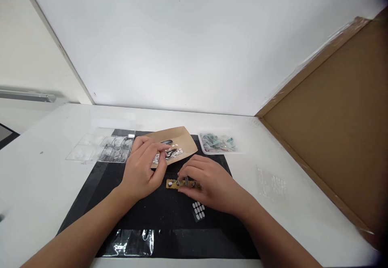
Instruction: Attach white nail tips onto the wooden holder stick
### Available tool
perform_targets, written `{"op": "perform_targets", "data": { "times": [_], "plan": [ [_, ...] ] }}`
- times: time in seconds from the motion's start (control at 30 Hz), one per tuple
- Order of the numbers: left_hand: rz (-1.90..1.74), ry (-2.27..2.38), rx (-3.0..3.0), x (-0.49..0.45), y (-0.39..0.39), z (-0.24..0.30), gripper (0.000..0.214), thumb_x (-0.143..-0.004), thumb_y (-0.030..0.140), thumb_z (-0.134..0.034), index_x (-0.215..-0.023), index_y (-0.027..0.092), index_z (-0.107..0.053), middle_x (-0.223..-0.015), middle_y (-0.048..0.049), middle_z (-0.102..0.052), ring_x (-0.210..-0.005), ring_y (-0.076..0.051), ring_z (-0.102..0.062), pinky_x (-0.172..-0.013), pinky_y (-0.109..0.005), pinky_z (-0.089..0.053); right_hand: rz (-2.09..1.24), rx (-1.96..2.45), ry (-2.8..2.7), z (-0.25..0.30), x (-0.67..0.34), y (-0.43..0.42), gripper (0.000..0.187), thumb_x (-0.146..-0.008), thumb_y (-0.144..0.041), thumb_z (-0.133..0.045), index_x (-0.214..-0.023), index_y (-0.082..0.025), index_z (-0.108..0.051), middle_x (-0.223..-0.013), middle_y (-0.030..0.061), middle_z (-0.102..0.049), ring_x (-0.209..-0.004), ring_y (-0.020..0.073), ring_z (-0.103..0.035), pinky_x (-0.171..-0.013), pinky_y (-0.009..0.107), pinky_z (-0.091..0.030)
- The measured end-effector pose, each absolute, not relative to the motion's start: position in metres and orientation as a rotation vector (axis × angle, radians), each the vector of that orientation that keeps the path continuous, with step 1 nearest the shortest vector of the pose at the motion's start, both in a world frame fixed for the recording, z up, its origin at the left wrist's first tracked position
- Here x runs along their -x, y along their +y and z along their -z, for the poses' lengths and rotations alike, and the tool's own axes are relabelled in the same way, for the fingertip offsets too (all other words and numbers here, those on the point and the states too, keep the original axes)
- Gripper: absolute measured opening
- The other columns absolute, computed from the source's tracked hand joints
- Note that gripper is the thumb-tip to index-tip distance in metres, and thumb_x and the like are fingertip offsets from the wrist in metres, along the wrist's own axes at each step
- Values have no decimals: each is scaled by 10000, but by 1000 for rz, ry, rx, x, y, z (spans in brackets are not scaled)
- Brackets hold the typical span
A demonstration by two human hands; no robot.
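My left hand [144,169] is over the near edge of a tan card tray [189,142], its thumb and fingertips drawn together in a pinch. Whatever is between those fingertips is too small to make out. Small white pieces [178,151] and some dark bits lie in the tray. Lower and to the right, my right hand [209,181] closes its thumb and fingers across a narrow yellow-brown strip [172,185] on the black mat. Small metallic parts sit along the strip, with a white piece near its left end; my palm partly covers the right end.
The black mat [145,215] is on a white table. A sheet of white oval stickers [199,210] lies near my right wrist. Clear compartment boxes [113,148] stand left, a white tub of greenish packets [216,142] behind right. A faint clear sheet [273,185] and cardboard panel [333,130] are further right.
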State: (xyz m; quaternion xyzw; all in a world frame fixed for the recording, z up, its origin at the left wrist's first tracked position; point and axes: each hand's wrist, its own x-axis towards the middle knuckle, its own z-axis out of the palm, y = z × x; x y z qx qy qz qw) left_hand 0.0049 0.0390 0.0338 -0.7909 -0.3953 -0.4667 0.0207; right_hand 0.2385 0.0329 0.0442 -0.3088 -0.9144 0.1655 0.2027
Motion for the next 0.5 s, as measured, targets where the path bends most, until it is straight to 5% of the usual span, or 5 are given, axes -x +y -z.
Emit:
{"op": "perform_targets", "data": {
  "times": [0.3,0.5],
  "plan": [
    [1453,-1219,2450,-5,38,-36,194,-971,69,-573,-1103,165,-677,-867,-72,-715,-845,-244,-575,-870,-440,-491,-343,660,-2551,-40,-242,35,53,-996,-265,-729,-977,-227,-761,-1074,26,-793,-949,175,-711,-831,325,-541],
    [1470,-1204,2449,-5,39,-35,198,-964,64,-578,-1104,174,-663,-911,-67,-733,-853,-237,-570,-875,-442,-488,-236,694,-2423,-41,-244,35,132,-1058,-287,-668,-993,-218,-760,-888,-11,-798,-797,138,-719,-763,307,-485]
  ]
}}
